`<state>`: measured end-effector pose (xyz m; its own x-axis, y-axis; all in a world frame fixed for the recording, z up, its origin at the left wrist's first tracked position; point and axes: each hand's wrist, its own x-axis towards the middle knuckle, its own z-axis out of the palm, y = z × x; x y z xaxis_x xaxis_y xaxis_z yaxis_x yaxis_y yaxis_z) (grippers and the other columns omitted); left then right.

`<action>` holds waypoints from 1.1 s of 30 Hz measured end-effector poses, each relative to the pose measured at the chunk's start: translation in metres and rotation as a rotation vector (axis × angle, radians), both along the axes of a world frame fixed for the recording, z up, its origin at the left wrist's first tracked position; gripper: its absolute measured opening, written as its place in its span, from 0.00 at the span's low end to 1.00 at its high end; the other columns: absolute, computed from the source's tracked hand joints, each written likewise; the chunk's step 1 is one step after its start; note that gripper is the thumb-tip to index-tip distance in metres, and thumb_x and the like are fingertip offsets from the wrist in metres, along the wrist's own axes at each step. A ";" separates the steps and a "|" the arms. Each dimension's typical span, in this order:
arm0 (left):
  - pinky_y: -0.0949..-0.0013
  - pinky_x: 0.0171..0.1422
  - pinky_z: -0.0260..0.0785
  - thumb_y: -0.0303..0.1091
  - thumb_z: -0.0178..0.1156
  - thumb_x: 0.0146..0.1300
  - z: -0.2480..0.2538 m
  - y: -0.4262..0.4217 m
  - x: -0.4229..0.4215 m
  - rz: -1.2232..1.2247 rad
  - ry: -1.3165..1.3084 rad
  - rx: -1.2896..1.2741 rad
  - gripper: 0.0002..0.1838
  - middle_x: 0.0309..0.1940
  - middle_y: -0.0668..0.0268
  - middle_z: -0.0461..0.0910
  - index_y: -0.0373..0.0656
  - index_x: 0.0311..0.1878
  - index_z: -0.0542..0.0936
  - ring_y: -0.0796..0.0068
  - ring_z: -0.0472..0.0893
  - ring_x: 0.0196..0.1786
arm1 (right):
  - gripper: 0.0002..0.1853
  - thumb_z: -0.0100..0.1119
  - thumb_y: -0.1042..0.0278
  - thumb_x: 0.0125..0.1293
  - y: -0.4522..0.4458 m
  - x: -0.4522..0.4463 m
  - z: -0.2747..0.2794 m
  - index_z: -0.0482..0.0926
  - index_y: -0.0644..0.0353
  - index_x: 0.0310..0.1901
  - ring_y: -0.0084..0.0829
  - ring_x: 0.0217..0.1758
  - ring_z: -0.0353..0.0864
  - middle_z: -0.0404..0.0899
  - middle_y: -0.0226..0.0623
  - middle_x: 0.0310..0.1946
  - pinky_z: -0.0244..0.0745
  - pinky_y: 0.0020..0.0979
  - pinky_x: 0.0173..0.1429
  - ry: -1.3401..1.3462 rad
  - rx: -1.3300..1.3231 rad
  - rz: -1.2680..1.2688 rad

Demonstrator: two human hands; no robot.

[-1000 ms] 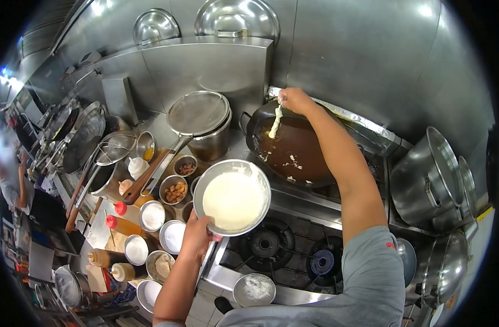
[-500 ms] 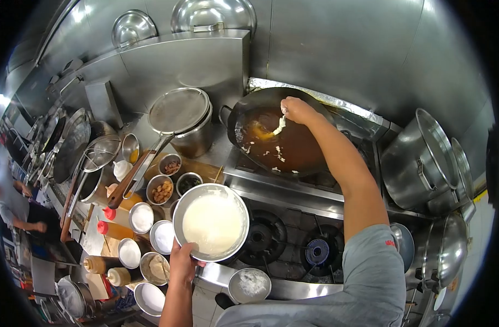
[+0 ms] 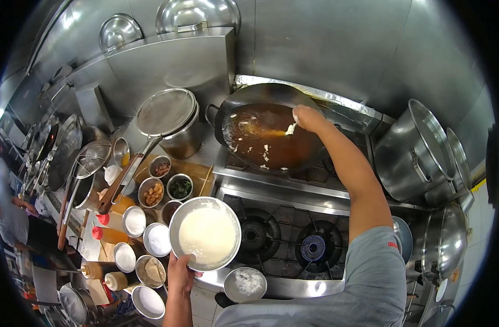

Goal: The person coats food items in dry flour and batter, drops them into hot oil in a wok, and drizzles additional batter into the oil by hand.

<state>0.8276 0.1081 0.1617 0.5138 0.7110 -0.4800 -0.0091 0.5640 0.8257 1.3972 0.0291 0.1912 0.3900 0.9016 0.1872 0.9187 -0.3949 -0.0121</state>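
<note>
My left hand (image 3: 180, 273) grips the near rim of a round metal bowl (image 3: 238, 235), thumb over the edge. Pale, creamy batter (image 3: 207, 233) fills much of that bowl. Over a large dark wok (image 3: 260, 94), my right hand (image 3: 309, 119) is closed, fingers pointing down. From its fingertips hangs a short white lump of batter (image 3: 291, 129), low over the brown oil (image 3: 282, 147). Several small white bits float in the oil, with bubbles at the left side. My right fingertips are partly hidden by the hand.
A burner (image 3: 313, 247) shows a blue flame; a metal bowl with white residue (image 3: 245, 284) sits at the front edge. Left are small ingredient bowls (image 3: 151, 192), sauce bottles (image 3: 107, 235) and a strainer over a pot (image 3: 166, 112). Tall pots (image 3: 402, 147) stand right. Another person (image 3: 12, 218) is far left.
The white batter hanging from my right hand is shorter, and more white bits float at the wok's left. The view has shifted slightly. My left hand still holds the bowl.
</note>
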 end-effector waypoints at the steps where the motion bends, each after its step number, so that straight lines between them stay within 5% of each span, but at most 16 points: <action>1: 0.70 0.13 0.64 0.22 0.45 0.57 -0.002 -0.001 -0.001 0.002 -0.004 0.000 0.25 0.35 0.54 0.75 0.37 0.60 0.62 0.67 0.75 0.20 | 0.06 0.50 0.70 0.60 -0.003 0.000 -0.001 0.74 0.61 0.35 0.48 0.46 0.76 0.74 0.48 0.38 0.72 0.46 0.48 -0.016 -0.018 -0.012; 13: 0.73 0.12 0.66 0.22 0.44 0.57 0.003 -0.012 -0.005 0.004 0.012 0.006 0.24 0.33 0.54 0.75 0.35 0.59 0.62 0.69 0.76 0.19 | 0.04 0.50 0.71 0.60 -0.043 0.014 -0.025 0.72 0.61 0.33 0.49 0.38 0.78 0.73 0.46 0.35 0.74 0.45 0.41 -0.178 -0.101 0.012; 23: 0.73 0.12 0.68 0.21 0.44 0.55 -0.003 -0.017 -0.015 -0.008 0.022 -0.007 0.26 0.40 0.52 0.74 0.34 0.61 0.61 0.67 0.77 0.22 | 0.08 0.50 0.71 0.60 -0.071 -0.007 -0.018 0.75 0.59 0.40 0.43 0.48 0.78 0.73 0.44 0.43 0.77 0.43 0.46 -0.264 -0.285 -0.043; 33: 0.74 0.12 0.69 0.21 0.44 0.54 0.001 -0.025 -0.033 0.003 -0.003 -0.012 0.26 0.38 0.51 0.76 0.35 0.60 0.62 0.67 0.78 0.21 | 0.05 0.52 0.72 0.59 -0.145 -0.102 0.082 0.72 0.58 0.37 0.43 0.44 0.77 0.71 0.40 0.37 0.73 0.42 0.44 -0.122 -0.003 -0.090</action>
<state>0.7951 0.0828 0.1624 0.5129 0.7071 -0.4868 -0.0136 0.5737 0.8190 1.2950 -0.1158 0.2727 0.4434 0.8649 0.2351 0.8743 -0.4751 0.0989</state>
